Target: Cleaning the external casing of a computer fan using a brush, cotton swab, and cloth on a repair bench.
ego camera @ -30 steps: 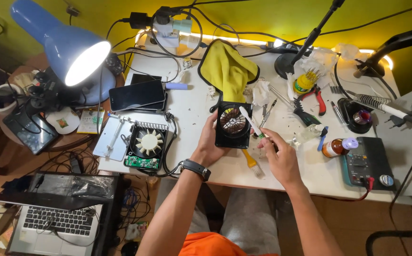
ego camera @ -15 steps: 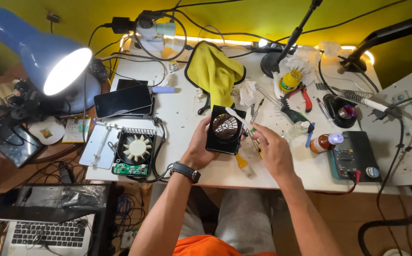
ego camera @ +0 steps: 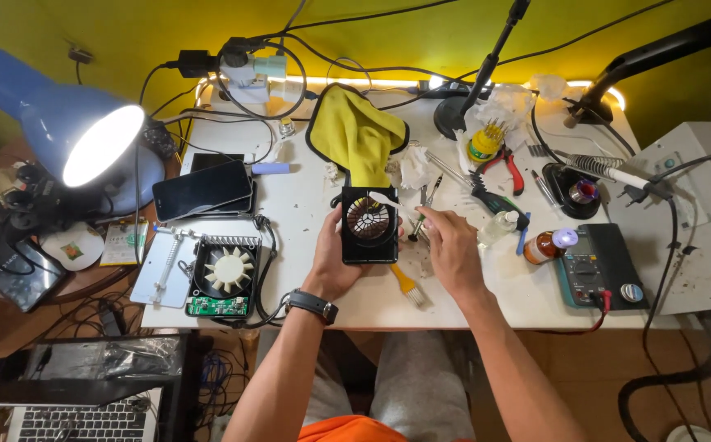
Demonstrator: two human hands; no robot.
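The left hand (ego camera: 335, 262) still grips the black fan housing (ego camera: 369, 225) (now upright), while the right hand (ego camera: 451, 245) pinches a white swab (ego camera: 395, 202) over its grille.

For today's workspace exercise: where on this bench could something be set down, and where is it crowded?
Bare tabletop lies between the phone and the fan housing in the left hand. Another patch sits before the multimeter. Behind the right hand, tools crowd around the pliers.

Black square fan unit (ego camera: 369, 224), round brown grille facing up, held just below the yellow cloth (ego camera: 357, 135). Thin white swab (ego camera: 394, 202) lies slantwise across its upper right corner.
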